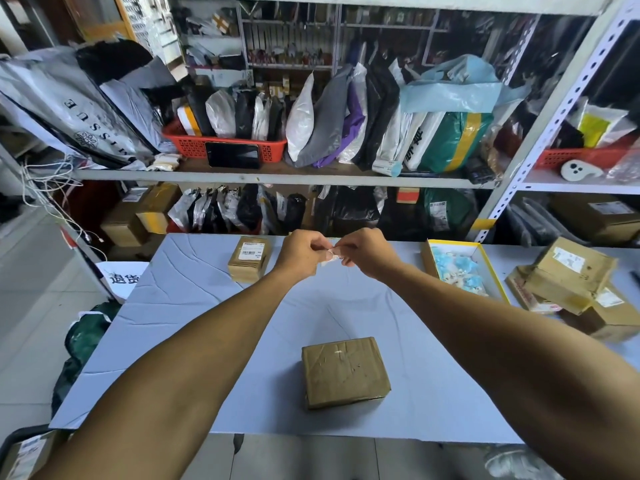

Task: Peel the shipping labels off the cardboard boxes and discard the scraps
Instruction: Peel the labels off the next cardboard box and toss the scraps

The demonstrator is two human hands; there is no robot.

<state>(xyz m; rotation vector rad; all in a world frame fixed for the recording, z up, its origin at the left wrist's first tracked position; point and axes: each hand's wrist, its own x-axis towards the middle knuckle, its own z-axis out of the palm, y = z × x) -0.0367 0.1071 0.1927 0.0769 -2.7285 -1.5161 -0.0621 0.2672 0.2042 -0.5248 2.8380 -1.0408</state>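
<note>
Head view: both arms stretch out over the table, the left hand (pixel 300 251) and right hand (pixel 362 252) meeting above its far half — each pinches the same small white label scrap (pixel 331 256) between curled fingertips. Looks like the scrap is being balled up or pulled off sticky fingers; exact fold cannot be told.

Nearest cardboard box (pixel 344 371) sits on the table close to the person, top face bare, only small white flecks and tape left, so its label reads as already off. A second small box (pixel 248 258) stands at the far edge, just left of the left hand, printed label intact. A pile of boxes (pixel 573 289) on the right carries labels too.

Risks, judged: adhesive clings to the fingers, so the scrap may not release over the yellow-rimmed tray (pixel 493 268) of blue-and-white scraps on the right — it could drop on the table instead. Leftover flecks on the near box may count as unfinished. Reaching across could knock the far box off the edge.

Surface: table (pixel 207 341) covered in pale blue-grey sheet, creased. Room: metal shelving (pixel 277 176) behind, packed with parcels in plastic mailers, a red basket (pixel 194 147), a dark phone (pixel 232 154) propped against it, more boxes on the lower shelf, tiled floor on the left.
</note>
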